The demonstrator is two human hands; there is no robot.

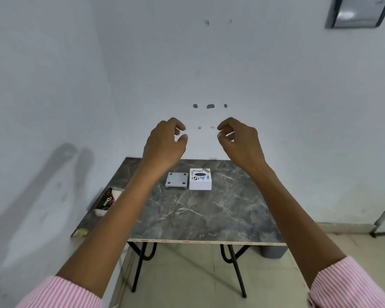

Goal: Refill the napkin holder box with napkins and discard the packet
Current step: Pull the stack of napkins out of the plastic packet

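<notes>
Both hands are up in front of the wall, raised well above the counter [209, 210]. The left hand [165, 145] hangs with fingers loosely curled, thumb and forefinger tips near each other but apart, nothing between them. The right hand [240, 143] mirrors it: fingers bent inward, thumb close to the fingertips, gripping nothing. The two hands face each other with a clear gap of bare wall between them. Pink-and-white striped sleeves [351, 283] are pushed up both forearms.

Down on the counter, a dark marble-patterned top on black folding legs, the white napkin packet [200, 180] sits near the far edge, roughly at the middle of that edge. It carries printed lettering, a dark oval and small coloured marks on top; the lettering is too small to read with confidence. Just beside it on the left, not quite touching, lies the grey square napkin holder box [176, 180], flat, with four small dark dots near its corners. Whether that is a lid or an underside, I cannot tell. The near half of the counter is bare stone pattern.

Off the counter's left edge, a dark flat printed package [105, 204] with "Dove" on it leans between the counter and the left wall. Under the near right corner a grey bin [272, 251] stands on the pale tiled floor.
</notes>
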